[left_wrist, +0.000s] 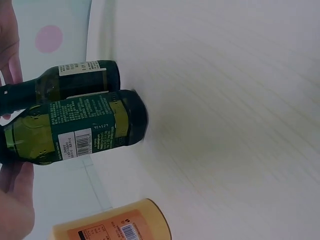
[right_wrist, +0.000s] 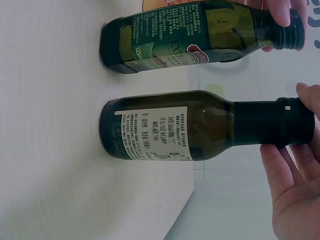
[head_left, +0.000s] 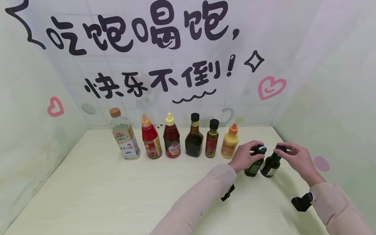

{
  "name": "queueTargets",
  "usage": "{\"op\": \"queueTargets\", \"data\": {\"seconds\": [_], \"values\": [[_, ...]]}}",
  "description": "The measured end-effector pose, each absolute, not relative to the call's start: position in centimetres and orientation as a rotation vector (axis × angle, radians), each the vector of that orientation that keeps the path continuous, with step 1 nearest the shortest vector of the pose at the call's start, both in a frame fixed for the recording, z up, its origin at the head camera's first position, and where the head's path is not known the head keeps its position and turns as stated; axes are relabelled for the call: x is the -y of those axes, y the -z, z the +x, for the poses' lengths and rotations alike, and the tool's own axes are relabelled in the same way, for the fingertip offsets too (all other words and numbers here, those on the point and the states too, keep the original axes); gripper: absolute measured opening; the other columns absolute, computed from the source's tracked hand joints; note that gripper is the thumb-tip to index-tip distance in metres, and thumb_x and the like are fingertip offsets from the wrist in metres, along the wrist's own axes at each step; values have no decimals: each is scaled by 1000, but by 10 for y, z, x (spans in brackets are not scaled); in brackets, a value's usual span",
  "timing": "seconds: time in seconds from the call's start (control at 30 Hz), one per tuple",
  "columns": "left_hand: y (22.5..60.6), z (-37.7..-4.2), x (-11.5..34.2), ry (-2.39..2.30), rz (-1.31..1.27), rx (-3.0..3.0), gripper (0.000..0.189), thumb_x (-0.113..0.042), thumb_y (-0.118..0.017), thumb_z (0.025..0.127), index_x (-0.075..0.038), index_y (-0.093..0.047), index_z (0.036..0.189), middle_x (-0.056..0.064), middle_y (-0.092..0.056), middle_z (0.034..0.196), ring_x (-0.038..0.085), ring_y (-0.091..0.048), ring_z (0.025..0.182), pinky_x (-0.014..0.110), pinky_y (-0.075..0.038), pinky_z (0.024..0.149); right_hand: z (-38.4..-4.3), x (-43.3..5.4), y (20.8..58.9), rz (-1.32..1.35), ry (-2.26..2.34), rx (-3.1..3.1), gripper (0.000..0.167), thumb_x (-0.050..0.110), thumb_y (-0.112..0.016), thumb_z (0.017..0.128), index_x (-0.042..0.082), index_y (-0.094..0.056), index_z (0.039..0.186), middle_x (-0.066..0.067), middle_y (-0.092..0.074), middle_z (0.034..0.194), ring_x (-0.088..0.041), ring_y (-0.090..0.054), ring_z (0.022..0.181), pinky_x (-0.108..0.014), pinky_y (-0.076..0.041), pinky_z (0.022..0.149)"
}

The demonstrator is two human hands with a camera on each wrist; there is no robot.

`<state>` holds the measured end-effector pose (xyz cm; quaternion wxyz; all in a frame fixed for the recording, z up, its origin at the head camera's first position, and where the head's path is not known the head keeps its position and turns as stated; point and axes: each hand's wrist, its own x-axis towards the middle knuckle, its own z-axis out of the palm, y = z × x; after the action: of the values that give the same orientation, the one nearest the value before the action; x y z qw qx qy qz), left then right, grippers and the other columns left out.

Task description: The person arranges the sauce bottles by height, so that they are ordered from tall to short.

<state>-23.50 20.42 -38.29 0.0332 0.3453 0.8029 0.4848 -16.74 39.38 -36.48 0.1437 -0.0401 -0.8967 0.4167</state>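
Observation:
At the right of the table in the head view, my left hand (head_left: 245, 155) holds a square-sided green olive oil bottle (head_left: 253, 169) by its dark cap and neck. Beside it, my right hand (head_left: 301, 161) pinches the black neck of a second, round olive oil bottle (head_left: 268, 167). Both bottles are upright with their bases at the tabletop. The right wrist view shows a white label on the round bottle (right_wrist: 155, 130) and a green label on the square one (right_wrist: 172, 37). In the left wrist view the two bottles nearly touch.
Left of my hands, a row of bottles lines the table (head_left: 126, 192): white vinegar (head_left: 126, 143), red sauce (head_left: 151, 140), dark red sauce (head_left: 171, 140), a dark square bottle (head_left: 194, 142), a slim oil bottle (head_left: 211, 142) and a yellow squeeze bottle (head_left: 230, 143). Walls (head_left: 337, 98) enclose the back and sides.

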Motion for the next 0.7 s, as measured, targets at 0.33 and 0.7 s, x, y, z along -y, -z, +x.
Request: {"op": "queueTargets", "data": {"seconds": [0.33, 0.7], "values": [[387, -232, -206, -1493, 999, -2516, 44, -20, -68, 77, -24, -53, 118, -5, -60, 109, 2, -56, 93, 10, -42, 72, -167, -394, 365, -133, -1220, 2585, 37, 32, -63, 81, 12, -59, 112, 32, -48, 91, 17, -50, 77, -11, -42, 61], [395, -231, -206, -1651, 987, -2479, 41, -17, -68, 76, -23, -57, 115, -7, -59, 109, 0, -55, 94, 9, -44, 72, -166, -394, 365, -127, -1251, 2555, 34, 30, -64, 81, 14, -60, 111, 31, -49, 90, 16, -51, 77, -10, -41, 62]]}}
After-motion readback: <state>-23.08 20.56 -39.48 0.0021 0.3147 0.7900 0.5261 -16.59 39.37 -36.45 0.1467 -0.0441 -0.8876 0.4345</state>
